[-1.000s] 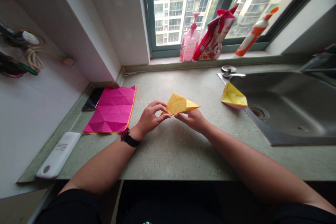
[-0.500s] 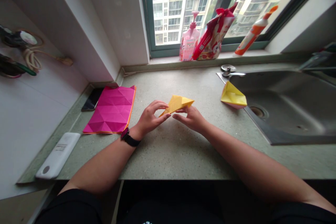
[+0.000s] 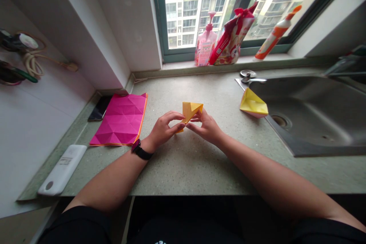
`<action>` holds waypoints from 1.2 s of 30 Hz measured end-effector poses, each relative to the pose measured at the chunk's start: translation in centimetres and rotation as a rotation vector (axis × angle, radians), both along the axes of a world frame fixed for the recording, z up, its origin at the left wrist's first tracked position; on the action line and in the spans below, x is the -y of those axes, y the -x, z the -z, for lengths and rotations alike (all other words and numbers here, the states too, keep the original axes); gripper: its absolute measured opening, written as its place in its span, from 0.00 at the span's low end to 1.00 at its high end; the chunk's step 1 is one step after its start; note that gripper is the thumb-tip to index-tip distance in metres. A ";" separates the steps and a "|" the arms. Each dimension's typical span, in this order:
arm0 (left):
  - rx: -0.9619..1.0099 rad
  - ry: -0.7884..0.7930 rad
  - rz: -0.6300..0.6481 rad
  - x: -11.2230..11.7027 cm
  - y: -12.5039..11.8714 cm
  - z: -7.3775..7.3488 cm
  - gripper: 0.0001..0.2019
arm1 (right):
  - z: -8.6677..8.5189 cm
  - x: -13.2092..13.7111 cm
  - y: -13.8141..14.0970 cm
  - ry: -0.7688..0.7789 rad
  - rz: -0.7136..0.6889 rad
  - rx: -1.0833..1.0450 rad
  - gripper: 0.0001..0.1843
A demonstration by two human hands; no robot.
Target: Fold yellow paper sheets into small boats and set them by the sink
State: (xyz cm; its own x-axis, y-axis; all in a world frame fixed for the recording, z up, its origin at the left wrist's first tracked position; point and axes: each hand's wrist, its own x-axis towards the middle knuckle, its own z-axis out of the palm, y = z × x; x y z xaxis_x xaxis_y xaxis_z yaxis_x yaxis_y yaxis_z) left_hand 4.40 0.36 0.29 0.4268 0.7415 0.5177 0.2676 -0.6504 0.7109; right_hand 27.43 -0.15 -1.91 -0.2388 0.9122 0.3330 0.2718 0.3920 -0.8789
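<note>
Between both hands, over the middle of the counter, is a folded piece of yellow-orange origami paper (image 3: pixel 190 110). My left hand (image 3: pixel 165 126) pinches its left and lower edge between thumb and fingers; a small corner pokes out below the thumb. My right hand (image 3: pixel 207 126) grips the right side, its thumb at the lower edge and its fingers partly hidden behind the paper. To the left lies a stack of creased magenta and orange paper sheets (image 3: pixel 121 118). A folded yellow paper piece (image 3: pixel 253 103) rests by the sink's left rim.
A steel sink (image 3: pixel 314 122) with a faucet (image 3: pixel 253 79) takes up the right. A white power bank (image 3: pixel 62 169) and a dark phone (image 3: pixel 100 108) lie on the left. Along the windowsill stand a pink pump bottle (image 3: pixel 205 47), a red bag (image 3: pixel 236 38) and an orange-white bottle (image 3: pixel 273 38).
The paper in my hands has been turned, its flap now standing more upright and its right tip drawn in. My right hand has shifted slightly left, its thumb now against the paper.
</note>
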 end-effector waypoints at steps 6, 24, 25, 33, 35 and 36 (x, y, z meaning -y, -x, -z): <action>-0.048 -0.096 -0.032 0.7 -0.1 -0.4 0.06 | -0.3 0.4 0.3 -0.054 0.052 0.041 0.28; -0.269 -0.298 -0.278 1.0 0.2 -0.7 0.12 | 0.3 0.0 0.4 -0.079 0.200 0.374 0.10; -0.285 -0.291 -0.286 1.0 0.2 -0.6 0.14 | 0.1 0.1 0.4 -0.087 0.202 0.381 0.10; -0.216 -0.110 -0.343 0.3 0.7 -0.2 0.14 | -1.2 0.7 0.3 -0.052 0.187 0.268 0.28; -0.166 -0.042 -0.335 -0.2 0.7 0.1 0.12 | -1.4 0.5 0.1 -0.068 0.189 0.216 0.24; -0.136 -0.006 -0.327 -0.4 0.7 0.2 0.11 | -1.4 0.4 0.0 -0.079 0.197 0.191 0.22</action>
